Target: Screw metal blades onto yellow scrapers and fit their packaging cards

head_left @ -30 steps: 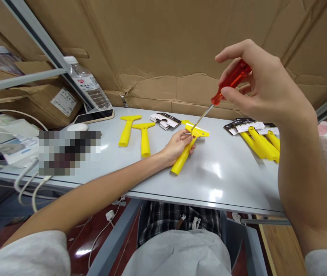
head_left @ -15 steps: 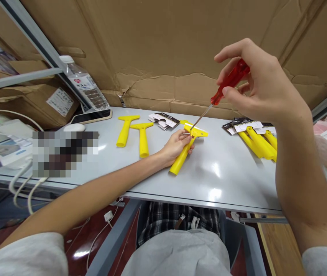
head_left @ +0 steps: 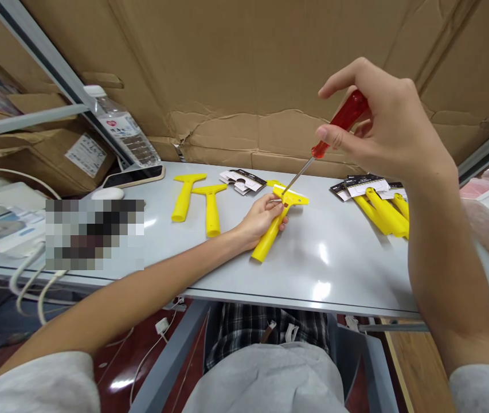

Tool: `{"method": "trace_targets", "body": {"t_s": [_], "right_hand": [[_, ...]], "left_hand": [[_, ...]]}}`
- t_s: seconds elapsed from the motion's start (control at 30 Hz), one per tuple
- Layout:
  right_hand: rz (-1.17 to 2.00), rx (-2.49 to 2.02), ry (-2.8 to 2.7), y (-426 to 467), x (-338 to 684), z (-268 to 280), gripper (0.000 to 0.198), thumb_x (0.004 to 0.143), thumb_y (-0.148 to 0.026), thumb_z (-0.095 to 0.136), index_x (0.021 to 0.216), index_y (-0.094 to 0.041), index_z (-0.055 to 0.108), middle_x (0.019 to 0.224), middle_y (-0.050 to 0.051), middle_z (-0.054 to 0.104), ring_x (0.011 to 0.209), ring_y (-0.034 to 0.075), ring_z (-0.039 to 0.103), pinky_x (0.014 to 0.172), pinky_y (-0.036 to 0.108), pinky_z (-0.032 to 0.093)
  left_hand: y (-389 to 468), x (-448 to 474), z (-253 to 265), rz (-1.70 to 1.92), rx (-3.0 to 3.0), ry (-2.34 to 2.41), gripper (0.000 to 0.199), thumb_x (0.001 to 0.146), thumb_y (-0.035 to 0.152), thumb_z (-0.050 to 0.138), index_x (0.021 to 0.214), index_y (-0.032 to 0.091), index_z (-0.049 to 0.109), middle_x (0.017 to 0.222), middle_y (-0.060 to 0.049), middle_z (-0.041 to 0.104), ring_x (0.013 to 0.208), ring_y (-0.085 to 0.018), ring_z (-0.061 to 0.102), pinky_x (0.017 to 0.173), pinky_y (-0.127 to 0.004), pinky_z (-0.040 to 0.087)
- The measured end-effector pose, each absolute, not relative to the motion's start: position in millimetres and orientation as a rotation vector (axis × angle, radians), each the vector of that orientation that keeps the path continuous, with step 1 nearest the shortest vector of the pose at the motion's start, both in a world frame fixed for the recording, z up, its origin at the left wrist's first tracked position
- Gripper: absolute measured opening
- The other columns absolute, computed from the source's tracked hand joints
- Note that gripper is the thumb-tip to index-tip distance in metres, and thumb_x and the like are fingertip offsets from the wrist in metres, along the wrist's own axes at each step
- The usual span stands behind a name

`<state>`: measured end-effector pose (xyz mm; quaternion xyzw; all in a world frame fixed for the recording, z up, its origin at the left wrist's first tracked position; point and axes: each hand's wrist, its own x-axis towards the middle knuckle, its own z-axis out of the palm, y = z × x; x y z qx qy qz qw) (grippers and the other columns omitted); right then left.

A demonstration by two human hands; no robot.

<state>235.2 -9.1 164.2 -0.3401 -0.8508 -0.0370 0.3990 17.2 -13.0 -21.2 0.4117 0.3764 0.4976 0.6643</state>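
Note:
My left hand [head_left: 262, 222] is closed around the neck of a yellow scraper [head_left: 269, 236], whose wide head points away from me and whose handle slants toward me. In my right hand [head_left: 384, 117] is a screwdriver with a clear red handle [head_left: 349, 111], gripped by thumb and fingers. Its thin metal shaft [head_left: 299, 174] slopes down to the scraper's head; the tip is too small to make out there. Left of my left hand lie two more yellow scrapers, one farther off [head_left: 182, 198] and one nearer [head_left: 212, 211].
Black-and-white cards [head_left: 244, 181] lie behind the scrapers. More cards [head_left: 367, 184] and several yellow handles [head_left: 384, 212] rest at the right. A phone [head_left: 135, 176], a white mouse [head_left: 107, 194], cables [head_left: 27, 265] and a bottle [head_left: 124, 129] stand left. Cardboard [head_left: 235, 69] backs the table [head_left: 313, 281].
My right thumb has shifted forward along the screwdriver's handle, and the fingers have changed position on it. My left hand and the scraper stay in place; the whole view has shifted slightly.

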Motion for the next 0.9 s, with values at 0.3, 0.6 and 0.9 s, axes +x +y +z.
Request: {"method": "trace_targets", "body": {"t_s": [0.3,0.6,0.9], "right_hand": [[0.059,-0.832,-2.228,-14.8,234.4,166.6,0.045,0.085,-0.016,0.069,0.127,-0.029,0.064,0.105,0.001,0.073,0.092,0.013,0.071,0.061,0.024,0.052],[-0.064,-0.867,-2.149,-10.1,235.4,164.8,0.04,0.085,-0.029,0.084,0.122,-0.028,0.068,0.086,-0.002,0.07,0.078,0.011,0.065,0.069,0.025,0.054],[0.101,-0.811,-2.25,-17.9,233.3,167.7,0.046,0.087,-0.012,0.066,0.13,-0.027,0.061,0.111,0.002,0.069,0.098,0.012,0.07,0.06,0.022,0.049]], "left_hand": [[-12.4,17.5,-21.8,1.125,0.923,0.874,0.018,0.095,0.017,0.075,0.107,0.018,0.061,0.098,-0.005,0.068,0.067,-0.013,0.066,0.055,-0.026,0.049],[-13.3,17.3,-21.5,1.127,0.909,0.857,0.025,0.091,0.019,0.081,0.106,0.018,0.061,0.099,-0.006,0.069,0.068,-0.014,0.066,0.056,-0.027,0.05],[-13.3,18.7,-19.2,1.12,0.917,0.881,0.019,0.095,0.014,0.073,0.109,0.018,0.061,0.099,-0.005,0.068,0.067,-0.013,0.066,0.054,-0.026,0.049]]}}
